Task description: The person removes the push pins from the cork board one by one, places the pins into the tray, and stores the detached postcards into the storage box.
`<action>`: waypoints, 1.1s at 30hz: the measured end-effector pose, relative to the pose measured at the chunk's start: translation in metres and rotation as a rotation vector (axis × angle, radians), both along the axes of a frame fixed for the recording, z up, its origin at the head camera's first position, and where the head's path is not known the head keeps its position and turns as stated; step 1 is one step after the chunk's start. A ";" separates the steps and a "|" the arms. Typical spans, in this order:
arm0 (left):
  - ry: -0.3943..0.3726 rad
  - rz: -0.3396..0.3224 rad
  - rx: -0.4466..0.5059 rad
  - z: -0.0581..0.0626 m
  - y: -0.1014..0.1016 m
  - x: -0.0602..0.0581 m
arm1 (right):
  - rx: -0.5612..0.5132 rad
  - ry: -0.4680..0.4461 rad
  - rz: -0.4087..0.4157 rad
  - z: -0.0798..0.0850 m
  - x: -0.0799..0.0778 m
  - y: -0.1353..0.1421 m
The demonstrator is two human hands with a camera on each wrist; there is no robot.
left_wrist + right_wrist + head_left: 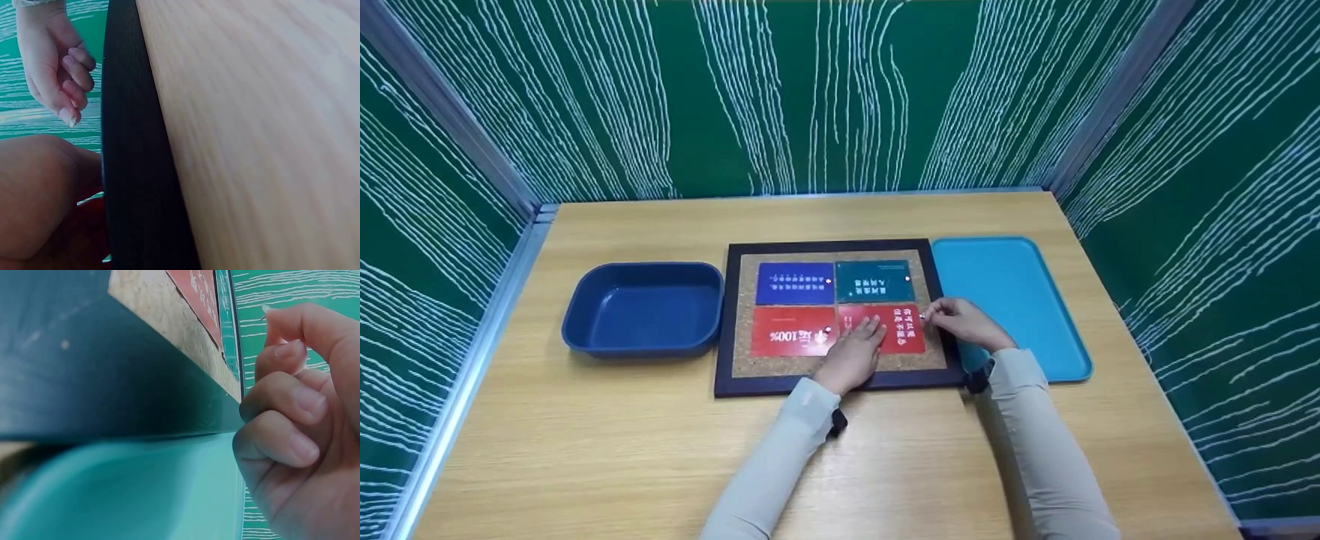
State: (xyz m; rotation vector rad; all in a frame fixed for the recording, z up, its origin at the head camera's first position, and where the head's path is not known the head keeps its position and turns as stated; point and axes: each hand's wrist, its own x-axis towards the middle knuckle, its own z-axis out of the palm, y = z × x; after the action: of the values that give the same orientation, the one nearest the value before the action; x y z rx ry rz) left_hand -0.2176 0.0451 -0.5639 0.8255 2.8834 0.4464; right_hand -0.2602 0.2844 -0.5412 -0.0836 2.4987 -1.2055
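A dark-framed cork board (741, 322) lies on the table with several cards on it. My left hand (851, 356) rests on the right red card (911, 341), its fingers extended over the card's left part. Between thumb and forefinger my right hand (966, 321) pinches a small push pin (265, 310), whose thin point shows in the right wrist view. That pin is held near the red card's right edge. The left red card (787, 334), purple-blue card (793, 283) and green card (874, 283) each bear a small pin near their right edge.
A dark blue basin (641, 349) stands left of the board. On the right, a light blue tray (1054, 322) lies against the board's frame, partly under my right forearm. Green panels with white lines (855, 97) enclose the wooden table (607, 435).
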 end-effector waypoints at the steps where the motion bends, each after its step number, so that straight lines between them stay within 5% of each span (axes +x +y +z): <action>1: 0.000 -0.001 0.000 0.000 0.000 0.000 | -0.002 0.002 0.001 0.000 0.000 0.001; 33: -0.019 0.003 0.016 0.000 -0.001 0.000 | -0.053 0.071 -0.081 -0.005 -0.002 0.033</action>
State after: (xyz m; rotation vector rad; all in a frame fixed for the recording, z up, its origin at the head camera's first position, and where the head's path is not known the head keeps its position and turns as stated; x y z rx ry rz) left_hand -0.2171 0.0441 -0.5634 0.8152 2.8678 0.4753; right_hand -0.2617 0.3176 -0.5464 -0.0405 2.5537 -1.3238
